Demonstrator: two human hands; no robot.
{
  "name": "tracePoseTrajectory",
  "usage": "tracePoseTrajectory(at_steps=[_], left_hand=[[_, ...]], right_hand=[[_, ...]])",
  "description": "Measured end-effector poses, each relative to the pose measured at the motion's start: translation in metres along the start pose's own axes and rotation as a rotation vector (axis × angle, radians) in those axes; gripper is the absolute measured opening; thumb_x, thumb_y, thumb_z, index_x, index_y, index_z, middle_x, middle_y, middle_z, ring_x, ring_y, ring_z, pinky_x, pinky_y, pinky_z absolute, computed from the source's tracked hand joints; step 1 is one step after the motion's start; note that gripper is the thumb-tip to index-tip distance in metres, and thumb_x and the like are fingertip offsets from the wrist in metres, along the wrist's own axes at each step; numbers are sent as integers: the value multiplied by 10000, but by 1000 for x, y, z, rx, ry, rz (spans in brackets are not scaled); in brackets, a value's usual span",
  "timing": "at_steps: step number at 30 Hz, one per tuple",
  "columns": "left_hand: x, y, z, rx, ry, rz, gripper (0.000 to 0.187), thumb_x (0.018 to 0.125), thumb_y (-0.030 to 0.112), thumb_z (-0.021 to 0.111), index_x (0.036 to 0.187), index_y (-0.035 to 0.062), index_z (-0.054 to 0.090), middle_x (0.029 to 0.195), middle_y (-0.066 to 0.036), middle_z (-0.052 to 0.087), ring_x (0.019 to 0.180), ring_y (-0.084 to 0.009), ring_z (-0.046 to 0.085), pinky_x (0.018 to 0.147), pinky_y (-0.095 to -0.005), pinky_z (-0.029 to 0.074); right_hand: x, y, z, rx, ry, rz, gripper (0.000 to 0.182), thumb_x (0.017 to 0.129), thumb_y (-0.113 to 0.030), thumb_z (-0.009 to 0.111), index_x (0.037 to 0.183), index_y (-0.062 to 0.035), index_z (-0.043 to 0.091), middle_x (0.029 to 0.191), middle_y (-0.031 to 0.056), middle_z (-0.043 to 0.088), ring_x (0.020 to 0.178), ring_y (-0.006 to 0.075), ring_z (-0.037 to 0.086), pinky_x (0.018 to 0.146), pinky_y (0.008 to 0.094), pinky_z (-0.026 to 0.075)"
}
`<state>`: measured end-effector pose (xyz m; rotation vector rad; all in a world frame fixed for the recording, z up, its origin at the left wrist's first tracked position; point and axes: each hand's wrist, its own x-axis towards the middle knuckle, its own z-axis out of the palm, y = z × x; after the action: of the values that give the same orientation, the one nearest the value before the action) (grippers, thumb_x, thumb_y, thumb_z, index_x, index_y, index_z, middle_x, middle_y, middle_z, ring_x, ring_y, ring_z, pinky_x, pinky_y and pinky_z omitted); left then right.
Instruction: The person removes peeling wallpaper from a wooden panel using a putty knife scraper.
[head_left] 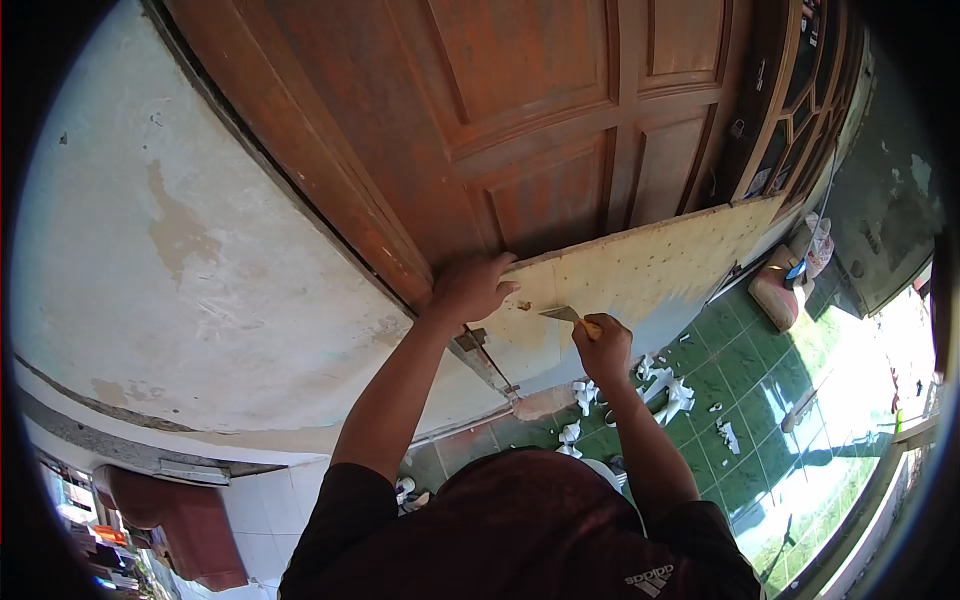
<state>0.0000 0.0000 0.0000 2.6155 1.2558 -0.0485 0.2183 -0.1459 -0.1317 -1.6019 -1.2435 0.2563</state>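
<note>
Yellowish board (650, 262): right hand (605, 350) clenches 1 scraper (571, 316), blade (557, 313) seemingly touching from here; a slip could nick the spread left hand (474, 290).

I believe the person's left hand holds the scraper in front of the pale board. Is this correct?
Not the left hand: the head view shows the right hand holding the scraper, in front of the pale board as you say.
</note>
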Motion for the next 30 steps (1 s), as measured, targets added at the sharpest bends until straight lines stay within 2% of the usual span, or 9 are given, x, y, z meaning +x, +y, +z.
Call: tracePoseTrajectory(at_steps=[2, 3, 5, 8, 11, 17, 20, 23, 30], left_hand=[[16, 41, 18, -83, 69, 52, 689, 1016, 365, 658, 1624, 179, 394, 1283, -216, 692, 1155, -377, 684, 981, -512, 538], [-36, -40, -22, 57, 35, 60, 666, 1023, 344, 646, 1621, 185, 402, 1299, -201, 692, 1157, -372, 688, 971, -510, 543], [-31, -26, -10, 41, 147, 133, 622, 1036, 301, 623, 1615, 196, 418, 1331, -172, 692, 1163, -363, 694, 953, -505, 555], [-18, -31, 15, 73, 286, 256, 582, 1045, 261, 600, 1603, 217, 441, 1289, -154, 707, 1140, -357, 698, 935, -496, 560], [-23, -28, 2, 1, 191, 251, 607, 1039, 263, 606, 1615, 234, 418, 1225, -169, 712, 1090, -366, 700, 904, -500, 565], [-19, -31, 12, 35, 270, 274, 581, 1043, 248, 600, 1598, 178, 442, 1223, -168, 716, 1102, -353, 701, 911, -490, 566], [-20, -29, 5, 21, 235, 263, 579, 1042, 249, 603, 1594, 174, 445, 1229, -167, 716, 1117, -345, 698, 926, -488, 562], [-14, -34, 17, 54, 315, 274, 584, 1040, 246, 609, 1596, 177, 444, 1230, -163, 714, 1127, -342, 694, 936, -491, 557], [-18, -27, 8, 69, 268, 236, 585, 1037, 252, 613, 1592, 176, 445, 1228, -173, 709, 1093, -371, 697, 913, -490, 564]], right_hand=[[18, 8, -33, -107, 70, -3, 224, 858, -161, 770, 940, 48, 761, 907, 260, 748, 785, 417, 746, 764, 459, 608], [-15, -64, 66, 8, 111, 64, 225, 859, -160, 768, 940, 49, 758, 902, 260, 746, 788, 420, 744, 765, 461, 606], [-8, -65, 55, -50, 136, 11, 225, 860, -159, 765, 939, 52, 753, 890, 259, 741, 793, 425, 739, 765, 465, 601], [-9, -28, 73, -132, 39, 44, 230, 861, -159, 765, 946, 54, 749, 889, 258, 738, 809, 431, 738, 780, 472, 597], [-17, -53, 67, -131, 146, 72, 220, 866, -153, 758, 947, 52, 751, 909, 259, 741, 838, 436, 736, 803, 473, 592], [-24, -32, 70, -117, 261, 93, 213, 869, -153, 764, 953, 42, 756, 930, 249, 746, 843, 427, 737, 789, 459, 594], [-15, -55, 59, -86, 324, 70, 189, 867, -135, 760, 949, 36, 762, 926, 247, 747, 828, 417, 738, 785, 447, 594], [-11, -28, 66, -116, 311, 80, 183, 866, -128, 759, 946, 37, 760, 913, 243, 745, 819, 414, 741, 770, 442, 596], [3, -41, 52, -42, 328, 168, 232, 868, -161, 756, 964, 50, 763, 934, 248, 754, 834, 399, 752, 786, 423, 603]])
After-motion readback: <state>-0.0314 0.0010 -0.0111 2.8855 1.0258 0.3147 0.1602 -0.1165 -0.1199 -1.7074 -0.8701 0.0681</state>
